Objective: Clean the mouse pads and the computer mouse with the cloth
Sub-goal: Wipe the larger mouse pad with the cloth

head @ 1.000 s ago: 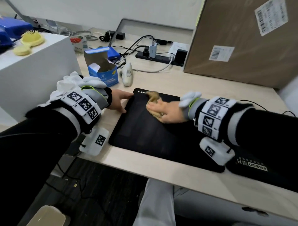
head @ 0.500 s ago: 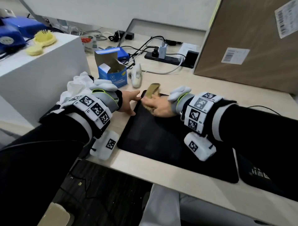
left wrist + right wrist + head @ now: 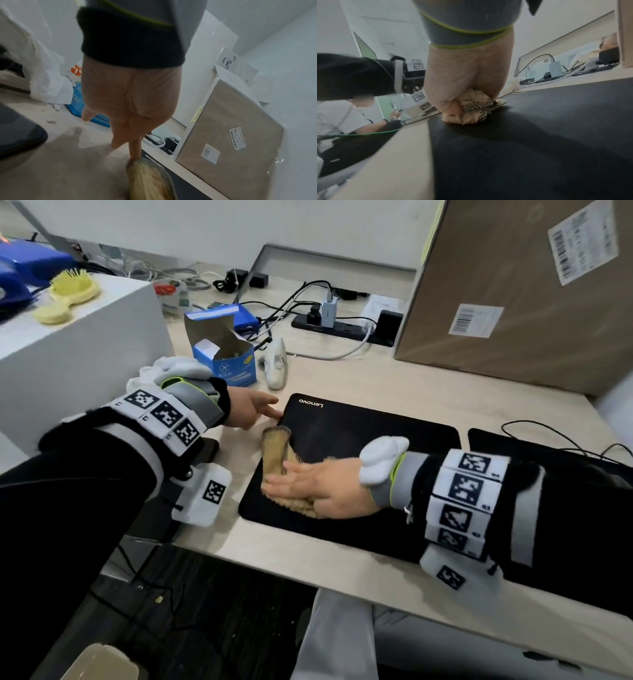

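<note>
A black Lenovo mouse pad [image 3: 359, 436] lies on the desk. My right hand [image 3: 308, 489] lies flat, fingers straight, on a beige cloth [image 3: 274, 453] at the pad's near-left part; one end of the cloth sticks up beyond the fingertips. In the right wrist view the cloth [image 3: 471, 111] is bunched under the palm on the pad [image 3: 539, 135]. My left hand [image 3: 251, 409] has straight fingers, with a fingertip pressing the pad's far-left corner [image 3: 154, 158] beside the cloth [image 3: 149, 181]. A white mouse [image 3: 276, 364] lies behind the pad. A second black pad [image 3: 496, 440] lies to the right, partly under my right forearm.
A large cardboard box [image 3: 513, 302] stands at the back right. An open blue carton [image 3: 222, 354] and a power strip [image 3: 342, 326] with cables sit behind the pad. A white block [image 3: 68, 347] at the left carries a yellow brush [image 3: 68, 292]. The desk's front edge [image 3: 342, 580] is near.
My right hand has slid the cloth from the pad's far-left corner toward me along the left side. The left hand has stayed at the far-left corner.
</note>
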A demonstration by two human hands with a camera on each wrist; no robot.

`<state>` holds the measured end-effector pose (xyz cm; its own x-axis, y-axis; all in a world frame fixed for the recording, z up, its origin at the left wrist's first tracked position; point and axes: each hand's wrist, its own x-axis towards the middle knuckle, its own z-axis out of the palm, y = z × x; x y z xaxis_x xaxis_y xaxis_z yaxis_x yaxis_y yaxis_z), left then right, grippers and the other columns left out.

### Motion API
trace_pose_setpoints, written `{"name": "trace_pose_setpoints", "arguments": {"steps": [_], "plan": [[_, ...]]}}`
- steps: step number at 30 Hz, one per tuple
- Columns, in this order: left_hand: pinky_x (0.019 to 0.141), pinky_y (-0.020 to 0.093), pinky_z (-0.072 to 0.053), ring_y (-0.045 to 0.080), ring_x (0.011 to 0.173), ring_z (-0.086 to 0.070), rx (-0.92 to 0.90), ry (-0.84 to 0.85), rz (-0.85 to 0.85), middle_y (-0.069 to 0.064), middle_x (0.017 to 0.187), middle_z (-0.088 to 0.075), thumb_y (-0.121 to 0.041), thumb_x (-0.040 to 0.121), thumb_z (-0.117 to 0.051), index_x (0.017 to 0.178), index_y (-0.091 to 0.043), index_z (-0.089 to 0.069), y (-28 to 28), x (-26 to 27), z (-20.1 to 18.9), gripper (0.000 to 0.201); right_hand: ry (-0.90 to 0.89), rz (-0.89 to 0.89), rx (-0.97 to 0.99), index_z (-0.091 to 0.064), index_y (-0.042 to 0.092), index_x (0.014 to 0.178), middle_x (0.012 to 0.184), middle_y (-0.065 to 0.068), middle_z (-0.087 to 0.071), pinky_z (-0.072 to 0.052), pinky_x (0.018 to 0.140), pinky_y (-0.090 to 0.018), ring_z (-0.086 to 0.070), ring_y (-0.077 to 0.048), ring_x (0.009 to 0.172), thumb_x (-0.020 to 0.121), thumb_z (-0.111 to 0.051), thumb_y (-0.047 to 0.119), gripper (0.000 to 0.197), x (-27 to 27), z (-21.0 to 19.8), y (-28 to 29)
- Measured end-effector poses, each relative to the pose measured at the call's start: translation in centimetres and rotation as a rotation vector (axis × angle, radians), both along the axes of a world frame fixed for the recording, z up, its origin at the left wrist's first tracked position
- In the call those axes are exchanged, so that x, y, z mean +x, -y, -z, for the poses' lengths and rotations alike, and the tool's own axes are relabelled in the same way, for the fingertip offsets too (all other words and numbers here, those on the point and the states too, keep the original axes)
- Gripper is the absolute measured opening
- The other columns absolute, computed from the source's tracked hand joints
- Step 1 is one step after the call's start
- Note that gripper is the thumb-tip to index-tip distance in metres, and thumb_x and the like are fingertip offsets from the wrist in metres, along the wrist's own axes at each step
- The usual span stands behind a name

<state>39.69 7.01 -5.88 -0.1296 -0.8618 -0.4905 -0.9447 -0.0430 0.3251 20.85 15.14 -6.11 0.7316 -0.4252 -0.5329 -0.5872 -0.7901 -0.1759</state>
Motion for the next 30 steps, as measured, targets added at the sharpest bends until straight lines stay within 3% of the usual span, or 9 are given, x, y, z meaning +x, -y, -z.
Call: {"name": "trace_pose_setpoints", "arguments": {"steps": [3,7,12,16,21,23,25,27,30], "plan": [[0.104,0.022,-0.027,0.013,0.143,-0.026,0.008,0.024,0.001,-0.007,0.153,-0.034,0.02,0.084,-0.032,0.152,-0.015,-0.012,0.3,0.1,0.4,0.079,-0.03,0.069,-0.074,-0.006,0.026,0.15,0.16,0.004,-0.001,-0.013,0.12,-0.039,0.0,-0.022,0.148,0.084,-0.032,0.026,0.071,1.2,0.3,4.4],[0.117,0.028,-0.022,0.017,0.144,-0.024,-0.044,0.068,-0.005,-0.006,0.155,-0.029,0.014,0.083,-0.034,0.152,-0.02,-0.012,0.2,0.5,1.3,0.08,-0.037,0.216,-0.114,-0.001,0.022,0.15,0.16,-0.001,0.002,-0.004,0.118,-0.034,0.004,-0.026,0.147,0.09,-0.032,0.019,0.068,2.1,0.7,9.4],[0.119,0.033,-0.022,0.018,0.144,-0.024,-0.014,0.117,0.01,-0.009,0.155,-0.027,0.009,0.081,-0.034,0.151,-0.027,-0.013,0.3,0.6,1.6,0.081,-0.072,0.391,-0.181,-0.001,0.019,0.151,0.16,-0.003,0.004,-0.003,0.119,-0.038,-0.001,-0.028,0.147,0.095,-0.034,0.012,0.065,2.8,1.0,12.5],[0.118,0.027,-0.019,0.018,0.145,-0.022,-0.031,0.114,0.009,-0.008,0.157,-0.022,0.008,0.086,-0.034,0.152,-0.023,-0.011,-0.4,0.0,1.3,0.076,-0.059,0.45,-0.237,-0.001,0.017,0.151,0.16,-0.004,0.003,-0.004,0.118,-0.035,-0.003,-0.026,0.147,0.095,-0.033,0.01,0.065,3.7,1.0,11.5],[0.116,0.022,-0.017,0.014,0.144,-0.024,-0.066,0.058,-0.014,-0.008,0.157,-0.023,0.009,0.085,-0.035,0.151,-0.027,-0.015,-0.8,0.3,1.9,0.078,0.012,0.352,-0.203,-0.005,0.014,0.151,0.16,-0.009,-0.001,-0.007,0.12,-0.039,-0.004,-0.032,0.146,0.097,-0.031,0.014,0.059,3.2,0.6,7.0],[0.114,0.025,-0.029,0.018,0.138,-0.036,-0.104,0.059,-0.033,-0.006,0.154,-0.032,0.006,0.084,-0.034,0.146,-0.04,-0.022,-1.1,0.1,2.1,0.079,0.028,0.29,-0.17,-0.005,0.015,0.151,0.16,-0.009,0.001,-0.01,0.117,-0.036,-0.004,-0.029,0.147,0.098,-0.031,0.014,0.059,2.5,-0.2,4.0],[0.103,0.027,-0.039,0.02,0.127,-0.047,-0.128,0.073,-0.019,-0.003,0.149,-0.039,0.005,0.084,-0.033,0.142,-0.045,-0.031,-1.4,-0.2,2.0,0.077,0.035,0.202,-0.149,-0.005,0.019,0.151,0.16,-0.002,0.003,-0.014,0.116,-0.039,0.0,-0.023,0.148,0.096,-0.033,0.012,0.062,2.1,-0.1,1.3],[0.098,0.028,-0.041,0.02,0.119,-0.051,-0.13,0.055,0.003,-0.002,0.146,-0.042,0.007,0.084,-0.033,0.141,-0.039,-0.037,-1.7,-0.7,1.5,0.073,0.039,0.128,-0.117,-0.005,0.023,0.151,0.16,0.005,0.002,-0.014,0.116,-0.049,0.003,-0.02,0.148,0.094,-0.034,0.009,0.066,1.5,0.4,-0.6],[0.114,0.027,-0.028,0.019,0.138,-0.037,-0.11,-0.024,-0.02,0.002,0.152,-0.036,0.014,0.086,-0.034,0.146,-0.016,-0.03,-1.5,-0.8,1.1,0.067,0.047,0.009,-0.068,-0.005,0.024,0.151,0.16,0.006,0.001,-0.016,0.118,-0.049,0.004,-0.021,0.148,0.09,-0.034,0.005,0.069,0.6,0.8,-2.7]]}}
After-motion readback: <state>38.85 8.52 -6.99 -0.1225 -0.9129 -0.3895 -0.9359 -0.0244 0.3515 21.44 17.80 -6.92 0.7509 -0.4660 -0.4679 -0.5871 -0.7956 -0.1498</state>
